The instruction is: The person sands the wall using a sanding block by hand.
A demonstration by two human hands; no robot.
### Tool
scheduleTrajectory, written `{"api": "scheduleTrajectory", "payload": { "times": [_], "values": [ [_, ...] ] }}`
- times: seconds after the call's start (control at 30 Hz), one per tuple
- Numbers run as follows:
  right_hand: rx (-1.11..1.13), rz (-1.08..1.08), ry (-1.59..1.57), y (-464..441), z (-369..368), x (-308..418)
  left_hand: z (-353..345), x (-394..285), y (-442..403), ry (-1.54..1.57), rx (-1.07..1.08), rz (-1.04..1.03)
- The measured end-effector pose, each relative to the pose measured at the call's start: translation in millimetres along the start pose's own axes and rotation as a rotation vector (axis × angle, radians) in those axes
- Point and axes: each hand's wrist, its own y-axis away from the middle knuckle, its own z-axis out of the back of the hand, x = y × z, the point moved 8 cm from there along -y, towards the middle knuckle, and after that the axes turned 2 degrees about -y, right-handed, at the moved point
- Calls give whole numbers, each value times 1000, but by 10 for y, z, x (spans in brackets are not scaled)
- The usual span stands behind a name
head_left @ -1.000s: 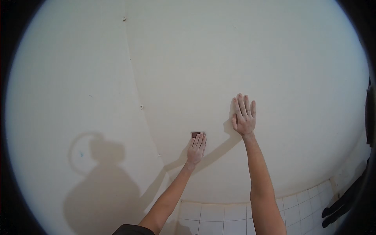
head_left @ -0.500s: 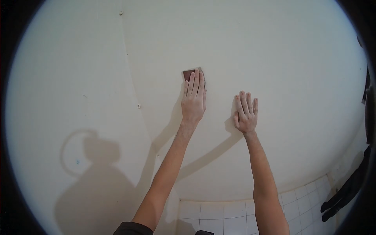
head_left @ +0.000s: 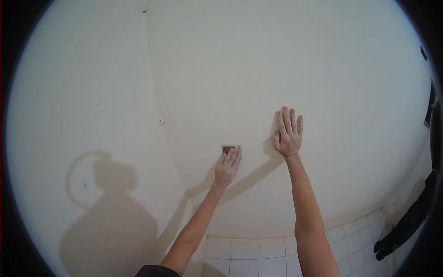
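Note:
A dark reddish-brown sheet of sandpaper (head_left: 227, 149) lies against the pale wall (head_left: 230, 87). My left hand (head_left: 224, 173) presses it there with fingers laid together over it, so most of the sheet is hidden. Further right and higher, my right hand (head_left: 288, 134) is open, its palm flat on the same wall with nothing held.
A wall corner with small nubs (head_left: 161, 122) runs down left of my hands. Below the painted part are white tiles (head_left: 244, 249). At the right edge hangs a dark leg-like shape (head_left: 408, 219), not clearly made out. My shadow falls on the left wall.
My left hand has slid down the wall with the sandpaper, from above the level of my right hand to below it. The right hand stays in place on the wall.

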Motion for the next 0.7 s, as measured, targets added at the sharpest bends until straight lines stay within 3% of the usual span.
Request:
{"api": "scheduleTrajectory", "payload": {
  "times": [0.13, 0.2, 0.3, 0.4, 0.63, 0.7],
  "values": [
    [17, 8, 10, -9, -6, -2, 525, 412, -1200, -96, -45, 52],
    [6, 13, -2, 1, -14, -6, 869, 657, -1781, 89, -164, 153],
    [1, 9, -19, -11, 15, 5, 1038, 782, -2091, 78, -241, 150],
    [11, 4, -28, -7, 19, 8, 906, 684, -1746, 83, -207, 166],
    [26, 2, -22, 5, 22, 11, 25, -80, 465, 107, 68, 114],
    [19, 6, -29, -15, 22, -1, -99, -111, 681, 101, 90, 75]
  ]
}}
